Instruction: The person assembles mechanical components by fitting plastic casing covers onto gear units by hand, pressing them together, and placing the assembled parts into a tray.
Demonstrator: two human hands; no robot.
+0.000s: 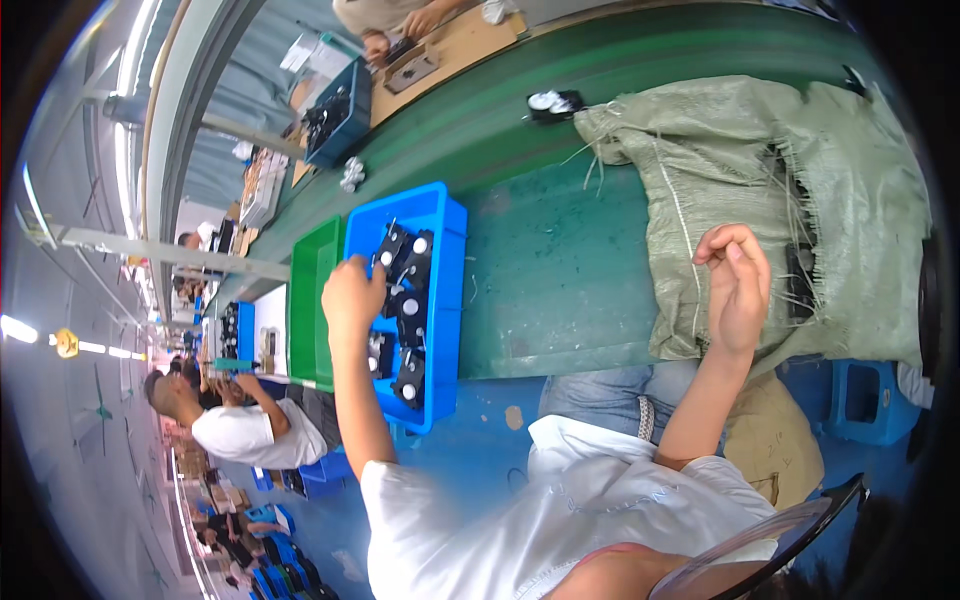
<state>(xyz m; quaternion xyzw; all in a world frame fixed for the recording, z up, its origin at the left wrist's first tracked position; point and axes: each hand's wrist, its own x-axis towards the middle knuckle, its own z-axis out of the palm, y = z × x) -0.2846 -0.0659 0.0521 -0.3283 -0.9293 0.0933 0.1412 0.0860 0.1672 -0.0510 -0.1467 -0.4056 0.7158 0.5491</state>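
Observation:
My left hand (352, 297) reaches over the left rim of a blue bin (447, 300). Its fingers are bent and closed beside several black plastic parts (409, 304) with round white discs, which lie in the bin. What the fingers pinch, if anything, is hidden by the hand. My right hand (736, 290) is raised over a grey-green woven sack (700, 150), palm turned up and fingers loosely curled and apart, with nothing visible in them. Through the frayed mouth of the sack a dark piece (802, 265) shows.
A green bin (312, 300) stands left of the blue one on the green bench (560, 270). Beyond runs a green belt (450, 140) carrying a black-and-white part (554, 105). Across it are a co-worker's hands (425, 20) and a dark blue crate (345, 115). A blue stool (868, 400) stands right.

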